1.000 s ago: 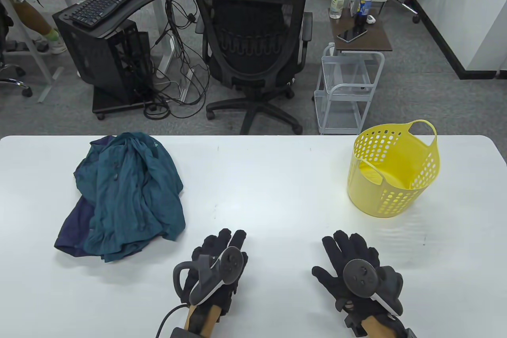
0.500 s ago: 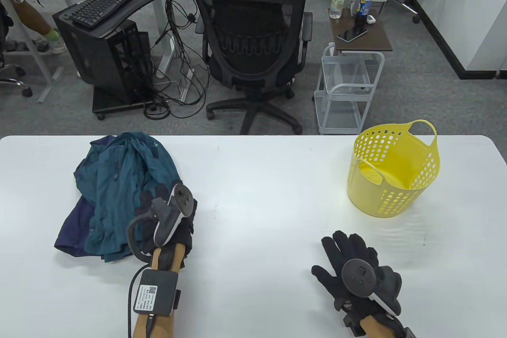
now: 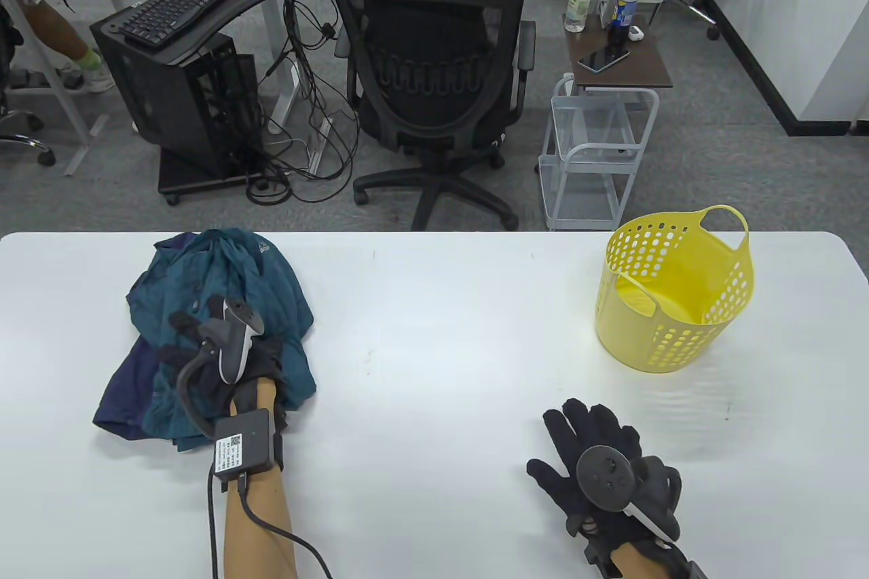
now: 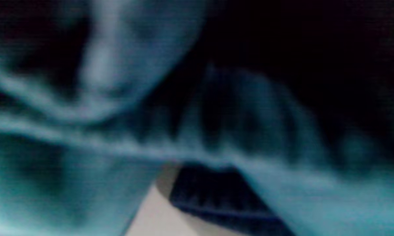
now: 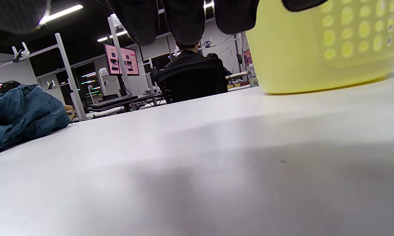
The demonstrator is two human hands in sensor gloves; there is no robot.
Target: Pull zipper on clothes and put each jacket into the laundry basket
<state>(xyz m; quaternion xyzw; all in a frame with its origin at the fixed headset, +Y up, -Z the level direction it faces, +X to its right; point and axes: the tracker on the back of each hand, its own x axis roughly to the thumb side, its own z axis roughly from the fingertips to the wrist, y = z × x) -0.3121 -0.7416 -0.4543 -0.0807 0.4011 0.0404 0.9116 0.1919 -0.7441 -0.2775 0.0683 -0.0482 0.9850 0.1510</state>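
The white table [image 3: 434, 348] carries everything. On its left part lies a crumpled teal jacket [image 3: 231, 287] heaped on top of a dark navy jacket [image 3: 125, 389], whose edge shows beneath it at the near left. At the far right of the table stands an upright yellow laundry basket [image 3: 672, 294] with perforated walls, well apart from the jackets. The left hand [image 3: 204, 355] rests on the near side of the teal jacket, fingers spread over the fabric; whether they grip it cannot be told, and the left wrist view shows only blurred teal cloth. The right hand [image 3: 597, 463] lies flat on the table near the front edge, fingers straight and spread, holding nothing, nearer than the basket.
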